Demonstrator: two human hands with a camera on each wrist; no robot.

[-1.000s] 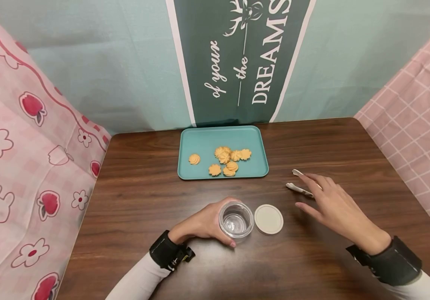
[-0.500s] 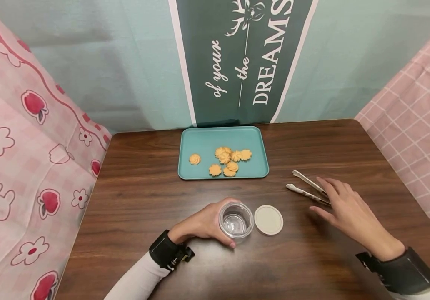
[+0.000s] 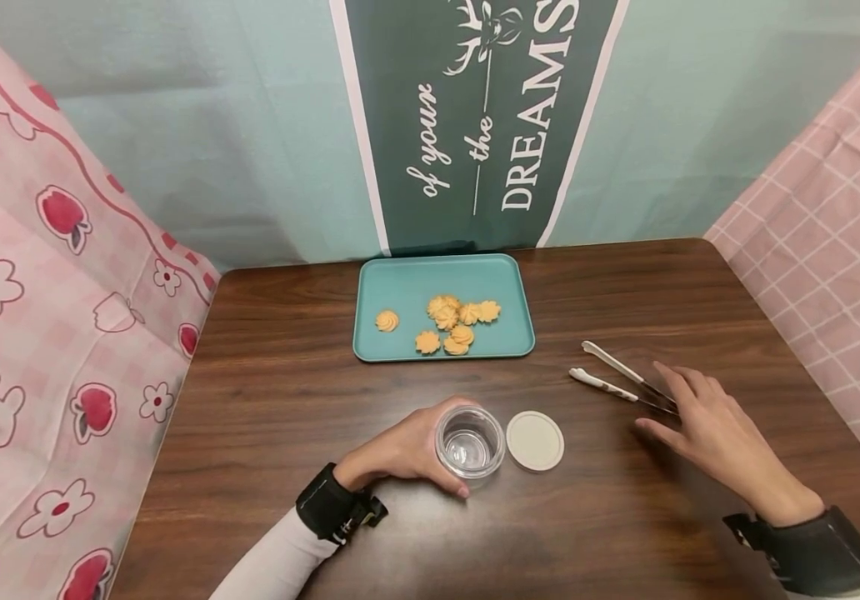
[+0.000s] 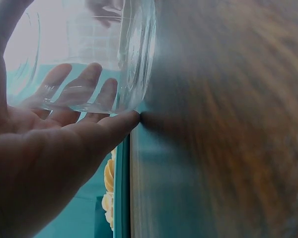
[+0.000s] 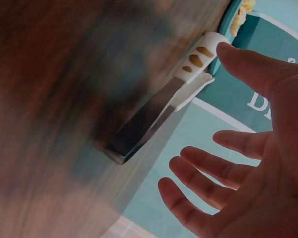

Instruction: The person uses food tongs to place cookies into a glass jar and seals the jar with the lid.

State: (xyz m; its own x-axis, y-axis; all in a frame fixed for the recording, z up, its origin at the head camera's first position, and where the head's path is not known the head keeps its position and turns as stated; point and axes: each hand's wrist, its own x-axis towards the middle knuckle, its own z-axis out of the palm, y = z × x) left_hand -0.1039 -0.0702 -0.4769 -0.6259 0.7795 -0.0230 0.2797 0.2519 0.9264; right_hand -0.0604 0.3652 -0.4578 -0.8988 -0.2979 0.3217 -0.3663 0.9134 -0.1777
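Note:
My left hand (image 3: 413, 443) is curled round a clear, round jar (image 3: 471, 446) with its top uncovered and nothing inside. In the left wrist view the fingers (image 4: 82, 87) show through the jar's side. A cream round lid (image 3: 535, 441) lies flat on the table just right of the jar. Farther right lies a pair of tongs (image 3: 604, 385), with white tips and metal arms spread apart. Over the metal end of the tongs is my right hand (image 3: 726, 442), fingers loosely spread; the right wrist view shows a gap between this hand and the tongs (image 5: 164, 104).
Behind the jar, a teal tray (image 3: 392, 275) holds several piped butter cookies (image 3: 446, 313), mostly clustered right of centre. The brown wooden table (image 3: 287, 358) runs back to a teal and green cloth (image 3: 250, 167). Pink patterned cloths hang at both sides.
My right hand has drawn back to the right along the tongs, from their white tips toward the metal end, uncovering more of them. The left hand and jar have stayed in place.

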